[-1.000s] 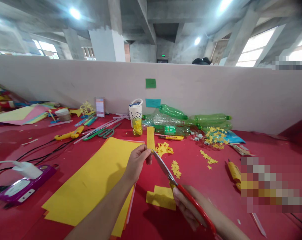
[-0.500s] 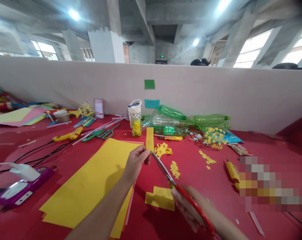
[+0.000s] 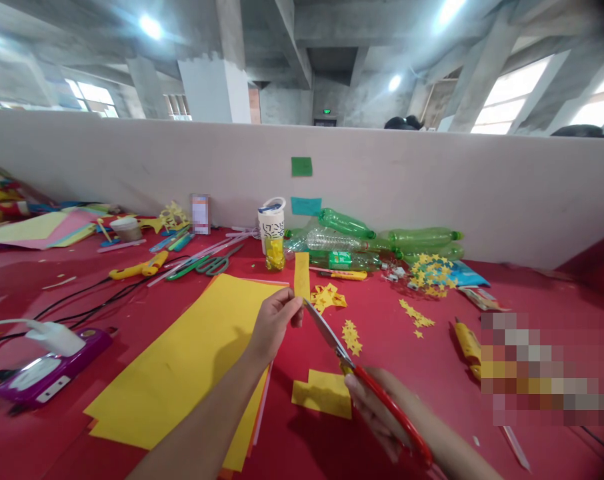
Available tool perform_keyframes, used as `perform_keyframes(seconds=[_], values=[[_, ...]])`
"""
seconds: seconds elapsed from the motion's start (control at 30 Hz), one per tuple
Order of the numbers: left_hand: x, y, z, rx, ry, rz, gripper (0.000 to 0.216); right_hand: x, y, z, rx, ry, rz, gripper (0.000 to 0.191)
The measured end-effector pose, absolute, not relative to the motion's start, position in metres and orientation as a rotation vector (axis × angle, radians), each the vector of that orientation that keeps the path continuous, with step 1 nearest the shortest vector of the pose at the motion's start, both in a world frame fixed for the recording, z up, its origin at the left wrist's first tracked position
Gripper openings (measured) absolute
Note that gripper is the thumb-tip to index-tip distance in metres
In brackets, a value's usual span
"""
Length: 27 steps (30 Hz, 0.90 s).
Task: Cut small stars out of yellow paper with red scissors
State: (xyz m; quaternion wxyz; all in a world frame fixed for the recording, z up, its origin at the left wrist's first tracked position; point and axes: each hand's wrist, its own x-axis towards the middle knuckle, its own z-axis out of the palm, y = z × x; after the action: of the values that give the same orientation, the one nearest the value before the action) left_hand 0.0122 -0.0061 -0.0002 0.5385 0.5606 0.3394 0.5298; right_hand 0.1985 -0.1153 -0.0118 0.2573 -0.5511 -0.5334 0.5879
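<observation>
My left hand (image 3: 275, 323) pinches the bottom of a narrow yellow paper strip (image 3: 302, 275) and holds it upright above the red table (image 3: 432, 353). Red-handled scissors (image 3: 367, 383) are gripped in my right hand (image 3: 387, 413); their silver blades point up and left, and the tips meet the strip just beside my left fingers. Below the scissors lies a yellow paper offcut (image 3: 322, 395). Large yellow sheets (image 3: 192, 360) lie under my left forearm. Small cut-out yellow stars (image 3: 352, 337) are scattered beyond the blades.
Green plastic bottles (image 3: 382, 241) lie along the white partition (image 3: 432, 187), with a patterned cup (image 3: 271, 223) beside them. Green scissors (image 3: 205, 265), a yellow glue gun (image 3: 139, 269), cables and a purple device (image 3: 47, 370) sit at the left. Another yellow glue gun (image 3: 467, 343) lies at the right.
Hardly anything differs: my hands, the strip and the scissors keep the same pose, with only a slight shift of the view.
</observation>
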Motion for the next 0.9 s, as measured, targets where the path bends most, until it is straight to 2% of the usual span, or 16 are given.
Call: perform_keyframes(seconds=[0.47, 0.9], values=[[0.0124, -0.0076, -0.0015, 1.315, 0.734, 1.271, 0.017, 0.2017, -0.1146, -0.0067, -1.405, -1.449, 1.622, 0.043], [0.0175, -0.0112, -0.0048, 1.263, 0.753, 1.245, 0.024, 0.1997, -0.1151, -0.0120, -1.402, -1.459, 1.626, 0.046]])
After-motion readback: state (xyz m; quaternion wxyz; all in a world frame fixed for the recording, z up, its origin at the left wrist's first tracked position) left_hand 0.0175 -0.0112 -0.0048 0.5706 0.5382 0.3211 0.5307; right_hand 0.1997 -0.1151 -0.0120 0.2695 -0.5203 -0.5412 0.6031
